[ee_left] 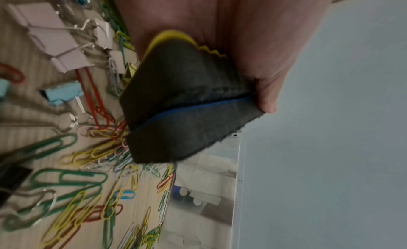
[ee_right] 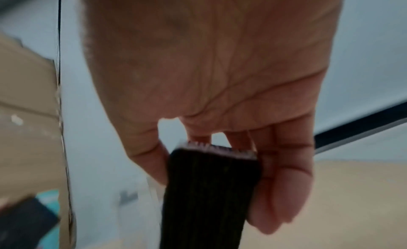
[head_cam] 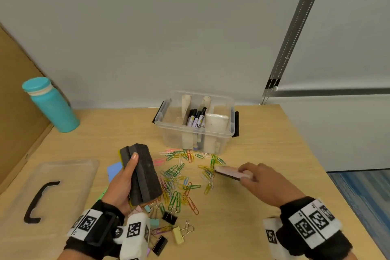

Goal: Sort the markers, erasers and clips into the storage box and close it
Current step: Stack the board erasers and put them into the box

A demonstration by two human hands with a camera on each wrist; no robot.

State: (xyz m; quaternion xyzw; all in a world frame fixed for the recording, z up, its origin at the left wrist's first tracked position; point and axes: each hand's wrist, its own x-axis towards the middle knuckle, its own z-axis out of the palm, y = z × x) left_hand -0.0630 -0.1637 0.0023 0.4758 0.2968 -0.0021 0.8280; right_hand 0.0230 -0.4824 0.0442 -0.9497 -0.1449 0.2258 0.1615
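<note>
Erasers in both hands, storage box (head_cam: 168, 120) open at the back of the table (head_cam: 263, 207).

Item: two dark felt erasers (head_cam: 141, 174), stacked, yellow and blue backing showing at the edges; gripped by the left hand (head_cam: 122, 183), fingers curled round the long sides, held above the loose paper clips (head_cam: 179, 183). Item: one pink-backed eraser (head_cam: 231, 172), pinched at its near end by the right hand (head_cam: 261, 181), thumb on one side and fingers on the other, held just above the table in front of the box. Handling, as judged: light, soft, compressible felt, not fragile; best taken across the long sides. Markers (head_cam: 197, 118) stand in the middle compartment. Lid (head_cam: 69, 177) lies apart at left.
</note>
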